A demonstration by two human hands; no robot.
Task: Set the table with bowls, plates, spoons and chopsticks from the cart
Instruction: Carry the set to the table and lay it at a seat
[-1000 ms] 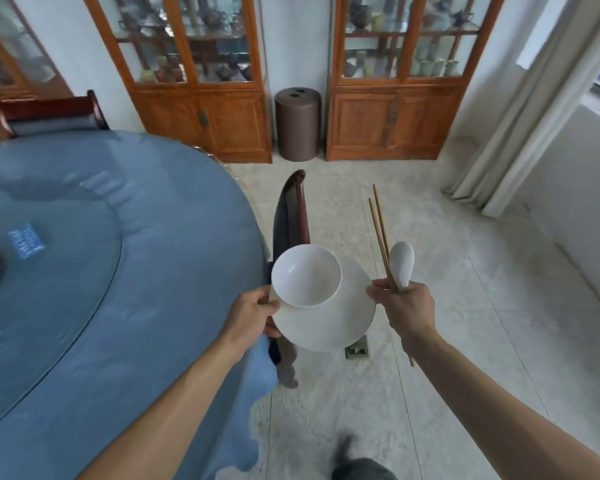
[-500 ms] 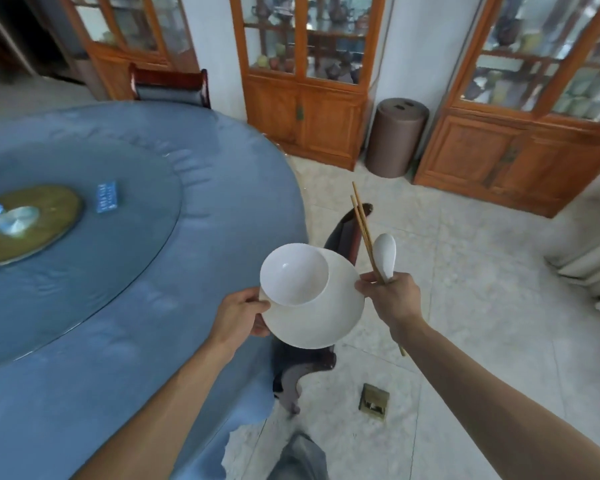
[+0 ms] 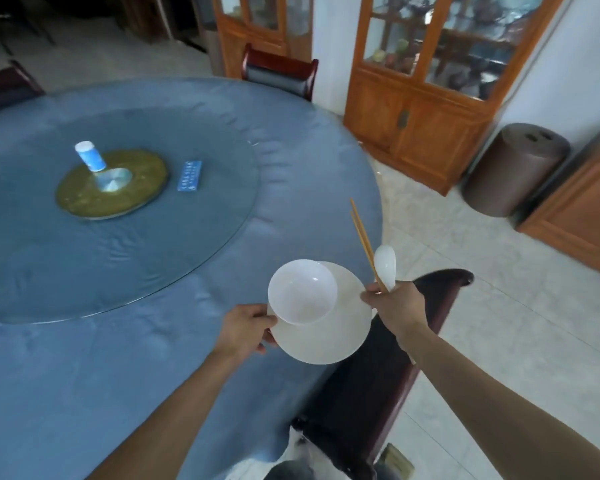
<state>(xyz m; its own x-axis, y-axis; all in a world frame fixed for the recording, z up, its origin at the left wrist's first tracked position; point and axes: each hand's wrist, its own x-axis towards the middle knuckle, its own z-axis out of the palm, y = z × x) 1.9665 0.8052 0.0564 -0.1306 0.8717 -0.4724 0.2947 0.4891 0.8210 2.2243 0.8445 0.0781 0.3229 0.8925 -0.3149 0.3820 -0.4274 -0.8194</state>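
A white bowl point(image 3: 302, 292) sits on a white plate point(image 3: 326, 334) held over the near edge of the blue table point(image 3: 153, 358). The left hand point(image 3: 245, 329) has its grip clenched on the plate's rim. The right hand point(image 3: 394, 303), just beside the plate, grasps chopsticks point(image 3: 362, 240) and a white spoon point(image 3: 385, 265). The blue card point(image 3: 189, 175) on the table carries writing too blurred to read.

Single view only, head-worn wide-angle camera, looking forward and down from standing height. Both forearms enter from the bottom edge; left hand point(image 3: 245, 329) and right hand point(image 3: 394, 301) sit close to the lens, lower centre. Camera stands at the near right edge of the round blue table point(image 3: 187, 358), facing across it toward its centre. Far side shows wooden cabinets point(image 3: 420, 109) and a chair point(image 3: 279, 76) at the table's far edge. Strong barrel distortion, edges curved. Slight motion blur. No second view to overlap.
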